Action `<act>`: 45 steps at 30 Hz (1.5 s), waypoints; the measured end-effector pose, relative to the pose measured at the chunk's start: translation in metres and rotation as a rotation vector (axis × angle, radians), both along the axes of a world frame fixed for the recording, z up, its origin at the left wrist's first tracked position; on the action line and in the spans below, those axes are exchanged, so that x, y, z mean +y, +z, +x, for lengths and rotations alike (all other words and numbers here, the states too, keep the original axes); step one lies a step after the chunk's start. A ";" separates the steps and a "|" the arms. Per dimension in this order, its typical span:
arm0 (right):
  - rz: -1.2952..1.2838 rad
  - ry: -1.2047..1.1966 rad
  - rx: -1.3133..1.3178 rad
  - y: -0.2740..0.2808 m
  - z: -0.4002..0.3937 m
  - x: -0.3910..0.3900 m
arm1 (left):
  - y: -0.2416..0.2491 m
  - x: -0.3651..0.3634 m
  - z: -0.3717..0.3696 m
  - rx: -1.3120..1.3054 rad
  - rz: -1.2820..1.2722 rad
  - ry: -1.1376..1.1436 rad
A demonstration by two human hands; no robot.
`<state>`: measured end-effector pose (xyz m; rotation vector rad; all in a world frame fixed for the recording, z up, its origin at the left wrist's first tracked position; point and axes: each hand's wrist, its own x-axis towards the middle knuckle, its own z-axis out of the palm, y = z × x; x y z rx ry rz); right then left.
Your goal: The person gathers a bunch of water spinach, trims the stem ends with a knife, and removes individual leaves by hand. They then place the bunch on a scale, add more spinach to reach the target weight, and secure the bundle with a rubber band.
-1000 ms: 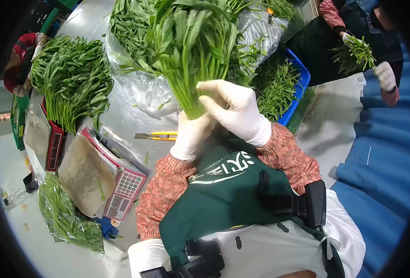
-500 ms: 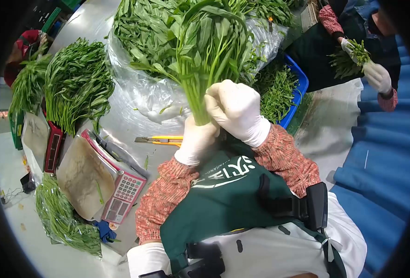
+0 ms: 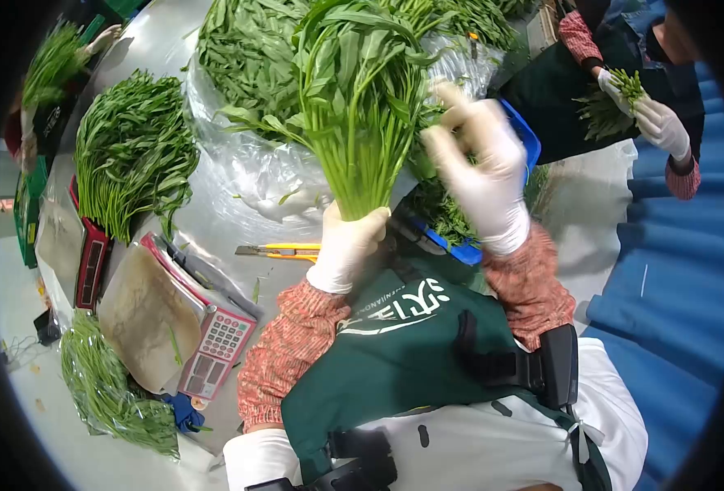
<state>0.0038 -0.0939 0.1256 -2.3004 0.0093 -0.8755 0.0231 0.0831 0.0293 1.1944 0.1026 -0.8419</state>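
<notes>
My gloved left hand is closed around the stem ends of a bunch of water spinach, which stands upright with its leaves at the top. My gloved right hand is raised to the right of the bunch, apart from it, with its fingers spread and somewhat blurred. Nothing shows between those fingers. Behind the bunch lies a large heap of the same greens on clear plastic sheeting. A yellow-handled cutter knife rests on the table just left of my left hand.
A pink-edged scale stands at the left, near a second scale with a pile of greens. Bagged greens lie at front left. A blue tub holds loose leaves. Co-workers' hands hold greens at the right; another person stands far left.
My right hand has come off the bunch and moved right, its fingers opening. The left hand keeps its hold. At far left, the other person has lifted a bunch.
</notes>
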 end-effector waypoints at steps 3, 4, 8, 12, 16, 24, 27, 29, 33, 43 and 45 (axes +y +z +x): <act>-0.020 0.081 0.134 -0.015 0.006 0.039 | -0.010 -0.006 -0.006 -0.111 -0.008 0.006; -0.019 0.063 0.200 -0.027 0.014 0.043 | -0.011 -0.005 -0.007 -0.125 0.012 0.003; 0.052 0.201 0.275 -0.039 0.021 0.039 | -0.006 0.001 -0.008 -0.073 0.034 0.000; 0.918 0.469 0.804 -0.003 0.011 0.026 | 0.007 0.004 -0.003 0.033 0.010 -0.018; 1.271 0.634 0.640 -0.006 0.007 0.003 | 0.006 0.002 -0.001 0.009 0.026 -0.020; 0.232 0.447 0.133 -0.012 0.003 0.023 | 0.001 -0.003 -0.003 -0.062 0.076 -0.043; 0.596 0.698 0.375 -0.027 0.005 0.030 | -0.002 -0.004 -0.005 -0.129 0.033 -0.034; 0.711 0.684 0.610 -0.026 0.003 0.032 | -0.003 -0.002 -0.007 -0.161 0.030 -0.032; 0.042 0.197 0.030 -0.023 0.016 0.019 | 0.003 0.001 -0.017 -0.093 -0.006 -0.041; -0.558 -0.513 0.355 -0.019 0.001 -0.143 | 0.011 0.012 -0.013 0.257 -0.303 -0.101; -0.589 -0.421 0.436 -0.040 -0.020 -0.134 | 0.022 0.012 -0.008 0.256 -0.349 -0.087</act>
